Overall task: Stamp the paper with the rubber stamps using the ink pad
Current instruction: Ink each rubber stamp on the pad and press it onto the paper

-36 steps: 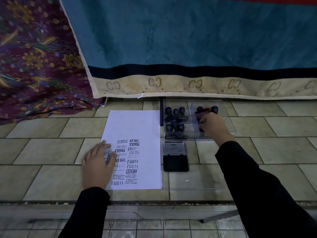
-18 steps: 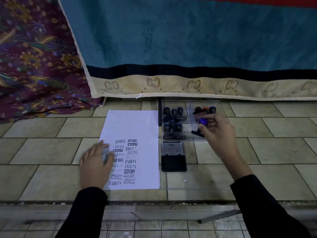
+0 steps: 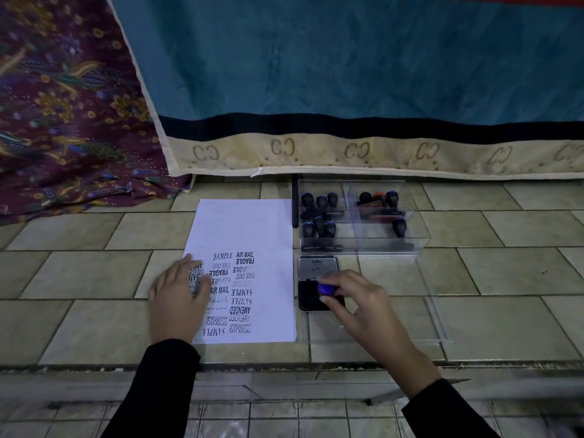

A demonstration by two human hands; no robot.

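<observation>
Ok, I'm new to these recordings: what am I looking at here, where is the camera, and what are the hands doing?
There is no machine: these are a person's two bare hands, filmed by one wide-angle camera worn on their head, looking down at a tiled floor. The left hand lies flat on the paper, which already carries prints such as SAMPLE and FRAGILE. The right hand has a blue-topped stamp in its grip, at the open ink pad; whether it touches the ink I cannot tell. Behind the pad, a clear box holds spare stamps. A teal cloth hangs at the back.
</observation>
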